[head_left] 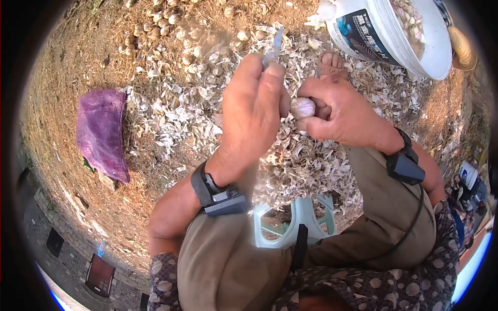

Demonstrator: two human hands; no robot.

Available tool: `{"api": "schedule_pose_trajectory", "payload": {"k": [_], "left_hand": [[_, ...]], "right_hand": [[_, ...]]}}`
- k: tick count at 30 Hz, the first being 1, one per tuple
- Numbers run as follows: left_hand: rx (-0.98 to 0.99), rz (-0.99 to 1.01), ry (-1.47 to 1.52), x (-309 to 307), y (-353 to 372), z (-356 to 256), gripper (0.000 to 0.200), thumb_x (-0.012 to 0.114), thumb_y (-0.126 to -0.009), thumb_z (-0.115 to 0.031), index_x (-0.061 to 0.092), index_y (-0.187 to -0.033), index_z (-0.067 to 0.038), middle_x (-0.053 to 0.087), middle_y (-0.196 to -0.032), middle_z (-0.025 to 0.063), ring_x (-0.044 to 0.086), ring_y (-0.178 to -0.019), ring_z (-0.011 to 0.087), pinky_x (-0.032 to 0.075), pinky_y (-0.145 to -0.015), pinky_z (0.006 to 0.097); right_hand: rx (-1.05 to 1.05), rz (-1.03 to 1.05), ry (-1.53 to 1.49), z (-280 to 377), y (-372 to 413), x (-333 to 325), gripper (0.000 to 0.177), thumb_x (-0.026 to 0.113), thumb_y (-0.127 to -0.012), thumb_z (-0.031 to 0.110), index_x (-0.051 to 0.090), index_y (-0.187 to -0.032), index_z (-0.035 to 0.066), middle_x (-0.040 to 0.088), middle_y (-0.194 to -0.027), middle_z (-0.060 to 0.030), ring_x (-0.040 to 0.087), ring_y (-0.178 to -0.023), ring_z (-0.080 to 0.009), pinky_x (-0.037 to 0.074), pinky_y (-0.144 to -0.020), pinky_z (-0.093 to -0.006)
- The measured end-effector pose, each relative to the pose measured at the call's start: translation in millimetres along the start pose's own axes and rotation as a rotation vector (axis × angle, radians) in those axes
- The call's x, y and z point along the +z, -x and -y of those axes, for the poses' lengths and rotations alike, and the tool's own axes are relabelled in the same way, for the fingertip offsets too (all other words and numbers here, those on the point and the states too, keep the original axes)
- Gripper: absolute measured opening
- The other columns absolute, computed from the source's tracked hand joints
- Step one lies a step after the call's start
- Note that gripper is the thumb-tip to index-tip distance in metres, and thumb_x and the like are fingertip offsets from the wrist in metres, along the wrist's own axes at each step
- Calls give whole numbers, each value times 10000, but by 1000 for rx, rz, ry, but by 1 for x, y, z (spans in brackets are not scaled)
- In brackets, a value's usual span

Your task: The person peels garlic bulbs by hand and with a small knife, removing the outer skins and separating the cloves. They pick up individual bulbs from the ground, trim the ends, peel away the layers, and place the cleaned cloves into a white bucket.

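Note:
My left hand [254, 101] is closed around a small knife [277, 45], its pale blade pointing up and away past my thumb. The handle is hidden inside my fist. In my right hand [340, 110] a whitish-purple garlic bulb [302, 108] is gripped between thumb and fingers, facing my left hand. The two hands are close together but apart, above a thick litter of garlic skins [306, 166]. Farther off, whole garlic bulbs [161, 20] lie on the ground at the upper left.
A white bucket [358, 31] with garlic inside leans at the upper right. To the left, a purple mesh sack [102, 135] lies on dry straw ground. Part of a pale green plastic stool [282, 241] shows between my legs. A bare foot [332, 65] rests beyond my right hand.

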State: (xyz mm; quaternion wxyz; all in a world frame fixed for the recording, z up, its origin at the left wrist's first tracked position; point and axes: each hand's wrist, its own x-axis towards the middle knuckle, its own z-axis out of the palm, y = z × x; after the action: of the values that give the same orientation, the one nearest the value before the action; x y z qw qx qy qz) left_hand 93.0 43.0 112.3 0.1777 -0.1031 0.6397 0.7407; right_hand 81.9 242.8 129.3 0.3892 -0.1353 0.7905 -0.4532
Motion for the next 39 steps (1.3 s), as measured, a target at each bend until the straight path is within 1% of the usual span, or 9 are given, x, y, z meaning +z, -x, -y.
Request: {"api": "schedule_pose_trajectory", "payload": {"k": [4,5,8,9,12,13,22,31,39], "left_hand": [[128,-221,136,-28,-15,-13,221,516,-1112,-233,614,-1157,-40,574,-650,0,424,-456,17,306,-405,200],[104,-229,73,-32,-11,-14,261,530,-1110,-265,625,-1194,-37,595,-672,5,416,-456,7,305,-407,197],[-90,-54,-8,-40,-1,-8,287,543,-1106,-296,640,-1176,-35,600,-685,-1,428,-477,6,311,-418,192],[-87,36,-23,-40,-1,-4,291,539,-1107,-302,650,-1151,-37,592,-684,-9,433,-490,2,311,-428,184],[-9,286,-140,-33,4,-3,295,502,-1121,-251,640,-1171,5,558,-686,-16,463,-519,33,342,-469,190],[26,310,-147,-31,4,2,278,508,-1118,-230,639,-1170,10,552,-705,-18,468,-541,35,348,-483,195],[46,415,-464,-30,5,-6,202,532,-1096,-132,656,-1117,26,545,-807,-15,504,-633,42,419,-554,229],[3,377,-502,-23,6,-8,183,542,-1089,-128,654,-1081,16,551,-772,-5,518,-629,52,427,-547,247],[80,333,-426,-13,6,1,148,557,-1081,-119,643,-1061,-1,529,-745,-20,502,-613,50,419,-534,253]], "right_hand": [[178,171,-566,-9,-1,19,248,648,-975,111,585,-1182,-11,617,-851,-40,657,-674,-96,544,-585,-236],[187,73,-523,-11,-1,19,364,644,-979,105,557,-1308,-25,609,-863,-44,626,-624,-82,526,-546,-232],[102,-45,-601,-21,-3,1,425,606,-991,107,516,-1385,-27,626,-876,-65,583,-558,-67,496,-493,-224],[98,-105,-638,-22,-1,-2,422,613,-991,167,532,-1361,-20,573,-727,-10,508,-492,-42,433,-447,-210],[108,-175,-830,-25,1,-9,327,650,-988,238,591,-1190,-12,501,-663,27,447,-467,-33,388,-428,-205],[132,-188,-811,-22,0,-11,286,639,-987,276,585,-1091,16,436,-594,56,408,-446,-28,353,-412,-210],[143,-224,-692,-22,0,-10,366,554,-1013,388,537,-1113,36,430,-595,57,395,-466,-27,335,-435,-230],[84,-212,-599,-19,7,-6,468,527,-1042,483,505,-1209,46,426,-806,35,416,-591,-33,340,-512,-219],[-48,-278,-116,-39,5,-4,458,500,-1016,477,496,-1137,35,401,-816,-32,389,-791,-172,359,-844,-337]]}}
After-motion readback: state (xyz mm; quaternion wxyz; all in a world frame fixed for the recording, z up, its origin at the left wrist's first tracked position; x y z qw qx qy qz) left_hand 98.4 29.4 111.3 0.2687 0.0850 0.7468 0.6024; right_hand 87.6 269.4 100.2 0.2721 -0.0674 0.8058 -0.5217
